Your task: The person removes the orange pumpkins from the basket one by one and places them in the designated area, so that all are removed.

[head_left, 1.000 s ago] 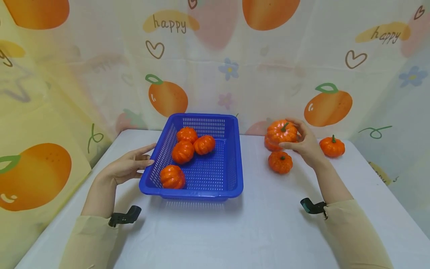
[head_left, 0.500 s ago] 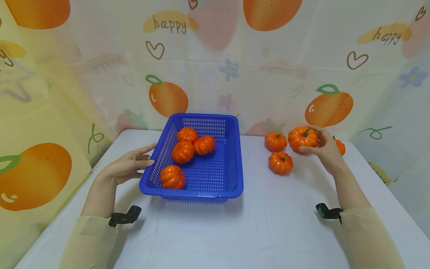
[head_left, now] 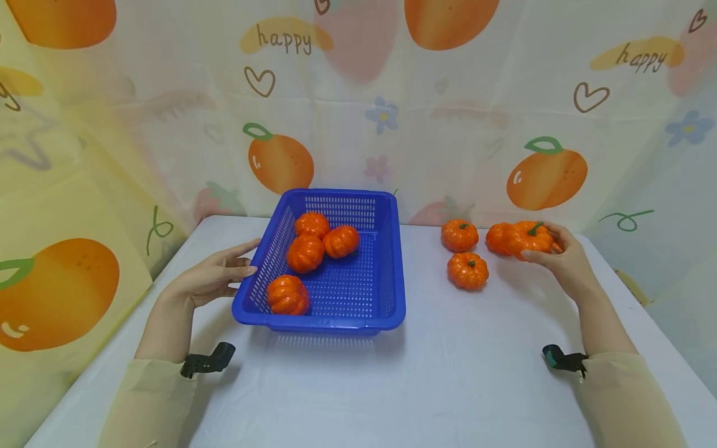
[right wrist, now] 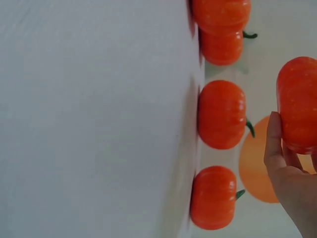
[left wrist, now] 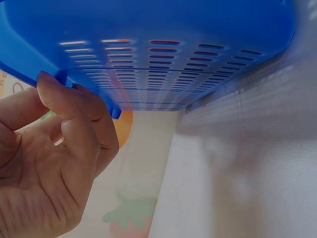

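Observation:
My right hand (head_left: 568, 258) grips a small orange pumpkin (head_left: 529, 239) with a green stem, thumb on its near side and fingers behind. In the right wrist view this held pumpkin (right wrist: 299, 104) is raised off the white table. It overlaps another pumpkin (head_left: 495, 238) in the head view and mostly hides one more at its right. Two pumpkins (head_left: 459, 236) (head_left: 468, 271) sit to the left of these. At the blue basket (head_left: 386, 323), my left hand (head_left: 210, 275) holds the left rim with bent fingers. Several pumpkins (head_left: 288, 295) lie inside, towards the basket's left.
A white cloth covers the table (head_left: 358, 392). Behind it hangs a patterned curtain (head_left: 448, 143) with oranges, hearts and lettering, close to the basket's far rim. More curtain (head_left: 73, 218) runs along the left side. Each wrist bears a black camera mount (head_left: 208, 359).
My right hand has carried its pumpkin right and lower, from over the back-left pumpkin to among those at the right. The left hand and basket stay in place.

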Motion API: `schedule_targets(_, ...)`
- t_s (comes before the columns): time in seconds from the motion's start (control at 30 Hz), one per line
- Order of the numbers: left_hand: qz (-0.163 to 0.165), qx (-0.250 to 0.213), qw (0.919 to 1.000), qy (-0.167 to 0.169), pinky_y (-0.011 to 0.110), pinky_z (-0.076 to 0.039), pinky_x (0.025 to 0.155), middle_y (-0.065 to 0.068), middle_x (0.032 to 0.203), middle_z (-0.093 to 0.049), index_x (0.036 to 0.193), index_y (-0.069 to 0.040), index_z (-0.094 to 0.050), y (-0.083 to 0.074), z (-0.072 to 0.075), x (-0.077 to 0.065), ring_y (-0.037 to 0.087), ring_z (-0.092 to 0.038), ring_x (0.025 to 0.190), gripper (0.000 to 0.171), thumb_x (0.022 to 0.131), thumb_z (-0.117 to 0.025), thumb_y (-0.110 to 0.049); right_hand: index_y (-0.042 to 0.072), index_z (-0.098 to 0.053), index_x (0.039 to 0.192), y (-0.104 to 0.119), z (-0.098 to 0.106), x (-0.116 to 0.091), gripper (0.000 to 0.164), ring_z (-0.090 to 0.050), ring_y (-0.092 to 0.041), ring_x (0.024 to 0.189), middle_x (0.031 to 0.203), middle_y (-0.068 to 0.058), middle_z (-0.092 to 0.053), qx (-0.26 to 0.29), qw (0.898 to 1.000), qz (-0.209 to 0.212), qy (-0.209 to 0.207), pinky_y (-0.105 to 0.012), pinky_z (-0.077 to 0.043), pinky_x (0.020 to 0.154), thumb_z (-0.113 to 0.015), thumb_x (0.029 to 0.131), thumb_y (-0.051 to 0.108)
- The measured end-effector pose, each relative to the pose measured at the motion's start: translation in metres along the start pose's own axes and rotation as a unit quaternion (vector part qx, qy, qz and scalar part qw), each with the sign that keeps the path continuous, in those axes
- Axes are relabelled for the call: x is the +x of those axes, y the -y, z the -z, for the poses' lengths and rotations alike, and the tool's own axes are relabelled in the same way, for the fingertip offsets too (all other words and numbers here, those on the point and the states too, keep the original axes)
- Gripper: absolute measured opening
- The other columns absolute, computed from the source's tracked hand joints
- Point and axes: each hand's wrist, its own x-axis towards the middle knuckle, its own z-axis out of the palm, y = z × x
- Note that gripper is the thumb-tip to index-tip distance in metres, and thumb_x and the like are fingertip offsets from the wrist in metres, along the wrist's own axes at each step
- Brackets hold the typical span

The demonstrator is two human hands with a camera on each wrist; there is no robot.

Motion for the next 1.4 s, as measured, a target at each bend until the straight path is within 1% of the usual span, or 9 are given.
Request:
schedule_targets(0.13,0.002,0.001,1.0,-0.001,0.031,-0.057,0.085,0.0,0.111,-0.053,0.16,-0.018,-0.003,-0.001,0.0,0.0,0.01,-0.064,0.093,0.078,0.101,-0.054,-0.022,0.021,-0.009,0.16,-0.008,0.004,0.001,0.086,-0.018,-0.039,0.146,0.167,-0.016,-0.006,-0.006,1.0,-0.019,0.01,-0.011,-0.047,0.098,-0.063,0.096,0.036)
schedule_targets(0.33,0.005,0.0,1.0,-0.002,0.03,-0.058,0.083,0.001,0.11,-0.052,0.16,-0.018,-0.004,-0.003,-0.001,-0.001,0.01,-0.064,0.092,0.078,0.101,-0.054,-0.022,0.011,-0.006,0.16,-0.014,0.007,0.001,0.089,-0.016,-0.04,0.141,0.165,-0.022,0.001,0.035,0.998,-0.037,0.039,-0.001,-0.045,0.078,-0.064,0.095,0.031)
schedule_targets(0.53,0.002,-0.002,1.0,0.002,0.03,-0.058,0.083,-0.001,0.109,-0.054,0.16,-0.017,-0.003,-0.005,-0.001,-0.002,0.01,-0.064,0.091,0.077,0.102,-0.054,-0.022,0.007,-0.005,0.159,-0.021,0.008,-0.001,0.09,-0.021,-0.039,0.138,0.162,-0.026,-0.001,0.034,0.995,-0.049,0.075,-0.004,-0.048,0.079,-0.064,0.095,0.031)
schedule_targets(0.67,0.0,-0.007,1.0,0.006,0.03,-0.058,0.083,-0.002,0.108,-0.056,0.16,-0.016,-0.003,-0.006,-0.001,-0.002,0.01,-0.065,0.091,0.078,0.102,-0.053,-0.021,0.008,-0.011,0.158,-0.026,0.01,-0.002,0.086,-0.028,-0.034,0.133,0.158,-0.024,-0.01,-0.013,0.994,-0.046,0.097,-0.017,-0.05,0.09,-0.064,0.095,0.035)
schedule_targets(0.77,0.0,-0.008,0.9999,0.007,0.031,-0.058,0.083,-0.002,0.108,-0.056,0.16,-0.016,-0.002,-0.007,-0.001,-0.003,0.01,-0.066,0.091,0.078,0.102,-0.053,-0.021,0.008,-0.012,0.158,-0.029,0.01,-0.001,0.089,-0.024,-0.042,0.139,0.161,-0.025,-0.011,-0.053,0.991,-0.047,0.113,-0.046,-0.046,0.105,-0.065,0.094,0.04)
schedule_targets(0.87,0.003,-0.006,1.0,0.005,0.03,-0.058,0.083,-0.001,0.109,-0.055,0.16,-0.017,-0.003,-0.007,-0.001,-0.003,0.009,-0.065,0.091,0.078,0.102,-0.053,-0.021,0.006,-0.013,0.157,-0.03,0.01,-0.001,0.091,-0.02,-0.05,0.14,0.161,-0.028,-0.013,-0.074,0.988,-0.046,0.127,-0.067,-0.035,0.107,-0.066,0.092,0.041)
schedule_targets(1.07,0.006,-0.004,1.0,0.0,0.03,-0.058,0.083,-0.001,0.11,-0.054,0.16,-0.018,-0.004,-0.006,-0.001,-0.003,0.01,-0.064,0.092,0.077,0.101,-0.054,-0.021,0.002,-0.014,0.156,-0.032,0.008,-0.002,0.088,-0.027,-0.05,0.134,0.156,-0.032,-0.02,-0.088,0.985,-0.043,0.145,-0.059,-0.043,0.1,-0.064,0.093,0.037)
schedule_targets(1.23,0.006,-0.001,1.0,0.0,0.03,-0.057,0.084,0.001,0.112,-0.052,0.16,-0.018,-0.003,-0.005,-0.001,-0.002,0.01,-0.064,0.093,0.078,0.101,-0.054,-0.022,0.001,-0.012,0.156,-0.034,0.007,-0.003,0.089,-0.025,-0.053,0.137,0.156,-0.035,-0.018,-0.085,0.983,-0.054,0.156,-0.067,-0.036,0.106,-0.064,0.093,0.036)
schedule_targets(1.4,0.005,-0.001,1.0,0.0,0.03,-0.057,0.084,0.001,0.113,-0.053,0.16,-0.018,-0.003,-0.004,-0.002,-0.003,0.01,-0.064,0.094,0.078,0.101,-0.054,-0.022,0.001,-0.01,0.157,-0.037,0.007,-0.003,0.09,-0.023,-0.053,0.138,0.156,-0.036,-0.017,-0.081,0.982,-0.056,0.159,-0.068,-0.034,0.108,-0.063,0.093,0.037)
